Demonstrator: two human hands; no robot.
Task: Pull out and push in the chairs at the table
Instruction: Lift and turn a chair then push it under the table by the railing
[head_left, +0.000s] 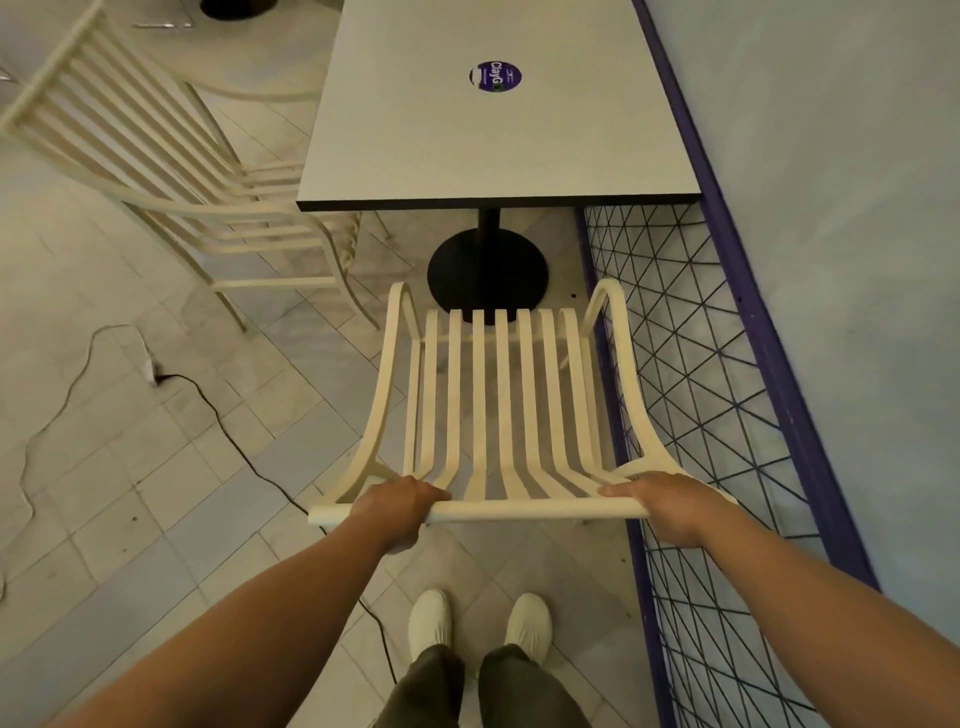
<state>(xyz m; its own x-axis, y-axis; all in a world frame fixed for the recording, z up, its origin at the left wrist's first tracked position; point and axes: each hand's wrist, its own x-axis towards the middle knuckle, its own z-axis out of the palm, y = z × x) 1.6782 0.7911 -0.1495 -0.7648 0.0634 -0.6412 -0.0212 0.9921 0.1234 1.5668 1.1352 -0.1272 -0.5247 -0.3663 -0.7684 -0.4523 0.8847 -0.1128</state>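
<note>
Pale square tiles (156, 493) cover the floor on a diagonal, scuffed and dull in flat, dim light. A black cable (249, 462) and a white cord (148, 364) trail across them. On the right runs a purple-framed wire-mesh railing (701, 389), just beside the table (467, 145), with a blue-grey wall (857, 208) behind.

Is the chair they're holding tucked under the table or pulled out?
Pulled out: the slatted chair sits short of the table, black pedestal base showing between them.
</note>
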